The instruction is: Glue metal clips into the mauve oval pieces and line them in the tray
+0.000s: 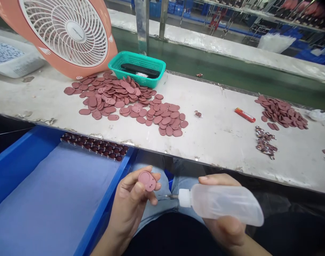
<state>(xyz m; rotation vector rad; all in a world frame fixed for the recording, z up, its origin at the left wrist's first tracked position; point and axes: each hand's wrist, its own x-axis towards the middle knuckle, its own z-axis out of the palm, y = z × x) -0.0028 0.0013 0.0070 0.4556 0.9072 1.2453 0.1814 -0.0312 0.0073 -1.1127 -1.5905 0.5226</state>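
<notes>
Between the thumb and fingers of my left hand [130, 199] is a small dusty-pink oval piece [147, 181], its face with a round recess and small holes turned up. My right hand [226, 224] is wrapped round a translucent squeeze bottle [226, 203] lying on its side in the grip. The bottle's thin metal needle tip [171, 196] points left, just below and right of the oval piece, apart from it. Both hands are over my lap, in front of the bench edge. A large heap of similar oval pieces [130, 92] lies on the bench.
A pink fan [74, 32] and a green basket [141, 61] holding a dark object stand at the back. Farther right lie a red lighter [244, 115], small shiny brown parts [265, 142] and another oval heap [282, 112]. A blue bin [93, 213] with rows of dark pieces is at left.
</notes>
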